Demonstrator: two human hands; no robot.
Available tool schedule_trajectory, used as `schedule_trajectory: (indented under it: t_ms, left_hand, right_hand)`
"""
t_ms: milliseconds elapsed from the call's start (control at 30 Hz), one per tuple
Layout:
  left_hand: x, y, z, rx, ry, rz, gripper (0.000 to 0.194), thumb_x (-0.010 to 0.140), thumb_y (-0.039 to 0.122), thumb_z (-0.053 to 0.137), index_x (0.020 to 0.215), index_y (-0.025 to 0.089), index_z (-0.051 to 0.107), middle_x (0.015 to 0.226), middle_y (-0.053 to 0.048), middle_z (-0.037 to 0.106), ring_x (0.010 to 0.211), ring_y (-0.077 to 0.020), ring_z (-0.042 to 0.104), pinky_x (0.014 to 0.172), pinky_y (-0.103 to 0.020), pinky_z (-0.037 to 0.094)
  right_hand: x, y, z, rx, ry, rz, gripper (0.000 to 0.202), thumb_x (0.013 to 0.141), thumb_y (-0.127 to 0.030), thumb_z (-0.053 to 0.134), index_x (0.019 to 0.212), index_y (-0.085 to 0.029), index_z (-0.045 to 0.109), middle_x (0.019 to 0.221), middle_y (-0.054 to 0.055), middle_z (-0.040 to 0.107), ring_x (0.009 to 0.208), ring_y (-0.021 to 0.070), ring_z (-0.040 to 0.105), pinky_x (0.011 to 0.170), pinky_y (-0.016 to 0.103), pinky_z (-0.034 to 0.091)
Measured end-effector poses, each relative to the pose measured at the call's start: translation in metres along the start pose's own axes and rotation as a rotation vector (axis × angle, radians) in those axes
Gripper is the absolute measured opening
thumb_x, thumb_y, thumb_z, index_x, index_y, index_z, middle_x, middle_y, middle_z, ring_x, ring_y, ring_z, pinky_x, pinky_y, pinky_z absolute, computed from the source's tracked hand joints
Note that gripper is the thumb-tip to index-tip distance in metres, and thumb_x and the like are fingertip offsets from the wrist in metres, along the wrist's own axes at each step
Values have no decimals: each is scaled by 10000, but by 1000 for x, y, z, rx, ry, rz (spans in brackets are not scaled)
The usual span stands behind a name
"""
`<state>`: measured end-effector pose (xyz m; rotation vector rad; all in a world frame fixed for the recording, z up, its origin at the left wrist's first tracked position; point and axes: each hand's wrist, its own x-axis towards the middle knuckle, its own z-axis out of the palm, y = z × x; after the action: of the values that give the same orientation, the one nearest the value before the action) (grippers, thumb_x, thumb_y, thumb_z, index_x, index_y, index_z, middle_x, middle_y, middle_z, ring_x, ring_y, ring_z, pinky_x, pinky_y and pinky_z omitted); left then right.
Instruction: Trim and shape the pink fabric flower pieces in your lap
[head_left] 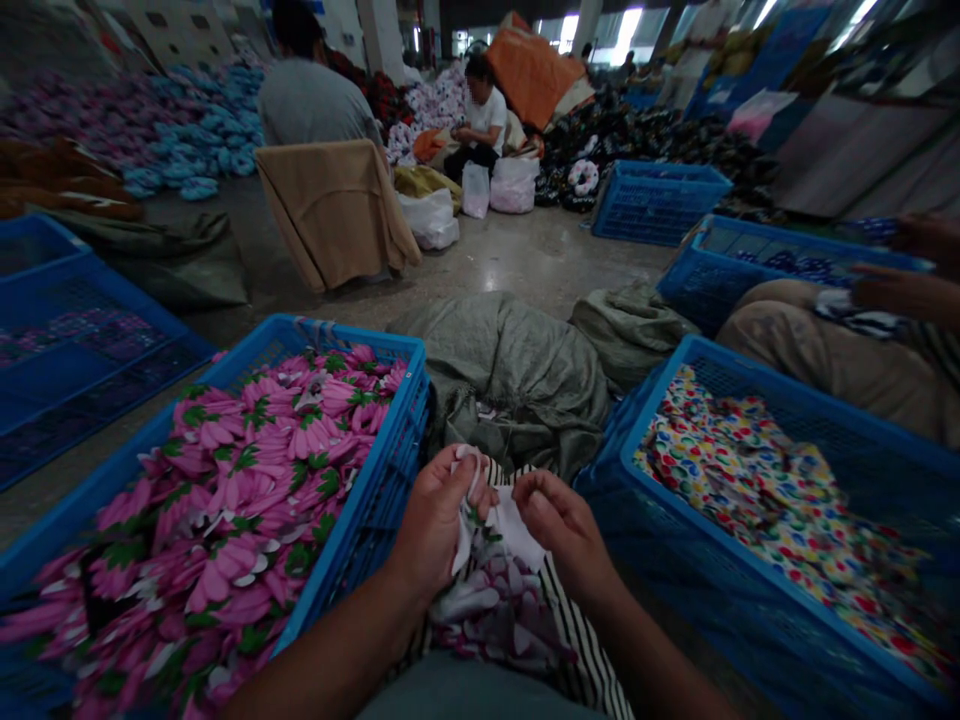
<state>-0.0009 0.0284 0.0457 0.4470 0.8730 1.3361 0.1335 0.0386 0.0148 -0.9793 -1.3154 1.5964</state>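
My left hand (435, 515) is closed, thumb against fingers, on a small white fabric piece (520, 532) with a touch of green. At the other side of this piece my right hand (566, 535) is closed too, its thumb and fingers pinched at the edge of the cloth; the exact grip is partly hidden. Below both hands, a heap of pale pink and white fabric pieces (499, 610) lies in my lap on a black-and-white striped cloth (592, 640).
Left stands a blue crate (360, 335) of pink and green fabric pieces (277, 450); right, another crate (757, 375) of multicoloured printed pieces (757, 480). Ahead lies a grey-green sack (510, 350). A co-worker's hands (907, 290) are at the right edge. Other people sit farther off among piles.
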Motion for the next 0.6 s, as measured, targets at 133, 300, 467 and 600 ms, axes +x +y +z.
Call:
schedule_trajectory:
  t_ms: [133, 300, 467, 600]
  left_hand:
    - [-2, 3, -4, 63, -174, -14, 220, 784, 383, 545, 721, 176, 506, 464, 89, 358, 376, -54, 325, 469, -216, 368]
    - [-5, -2, -9, 348, -134, 154, 200, 807, 369, 518, 737, 182, 504, 519, 54, 451, 480, -82, 403, 478, -197, 316]
    - [-7, -3, -12, 518, -121, 226, 195, 823, 366, 490, 760, 185, 524, 572, 46, 450, 518, -92, 396, 506, -205, 314]
    - [-9, -4, -11, 637, -57, 300, 211, 822, 368, 484, 748, 185, 559, 612, 30, 480, 571, -110, 430, 562, -215, 335]
  right_hand:
    - [4, -30, -5, -174, -128, -86, 277, 865, -419, 424, 849, -174, 551, 641, -12, 429, 536, 104, 356, 464, 218, 285]
    - [7, -43, 5, -177, -218, -72, 255, 873, -381, 430, 820, -175, 571, 669, -1, 498, 573, 109, 425, 505, 217, 335]
    - [4, -34, 3, -137, -194, -32, 286, 859, -410, 450, 819, -161, 584, 658, -1, 485, 553, 100, 398, 478, 209, 305]
    - [2, -29, -1, -58, -199, 6, 326, 849, -452, 451, 800, -153, 575, 557, -39, 376, 467, 80, 284, 426, 204, 230]
